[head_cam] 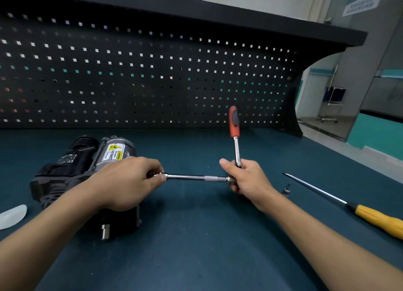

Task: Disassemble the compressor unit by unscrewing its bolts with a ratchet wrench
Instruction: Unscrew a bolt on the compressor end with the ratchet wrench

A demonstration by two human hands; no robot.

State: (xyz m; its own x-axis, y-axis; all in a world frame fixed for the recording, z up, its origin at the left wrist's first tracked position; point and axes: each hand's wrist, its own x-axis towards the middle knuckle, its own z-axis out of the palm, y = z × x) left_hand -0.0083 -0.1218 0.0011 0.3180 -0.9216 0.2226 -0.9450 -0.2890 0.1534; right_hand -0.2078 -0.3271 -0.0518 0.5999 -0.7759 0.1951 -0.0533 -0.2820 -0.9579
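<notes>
Black pegboard [152, 72] fills the upper frame, dark teal bench mat [196, 247] spreads below it, and at centre left sits the compressor unit [72, 166]: black housing, grey metal cylinder, yellow-and-white warning label, a steel stub poking out low. Its right side is lost behind the left hand [128, 181] and forearm. That hand curls in, fingertips pinching the left end of the extension bar [196, 177], the tip buried in the fingers, so whether it's on a bolt I can't tell. The right hand [246, 179] wraps the ratchet wrench [234, 125] low on its steel shank, head hidden in the fist, red handle pointing up. Lower right, a yellow-handled screwdriver [370, 217] runs off the edge, with a small bit [286, 189] beside it. A whitish plastic piece [13, 216] is clipped at the far left.
</notes>
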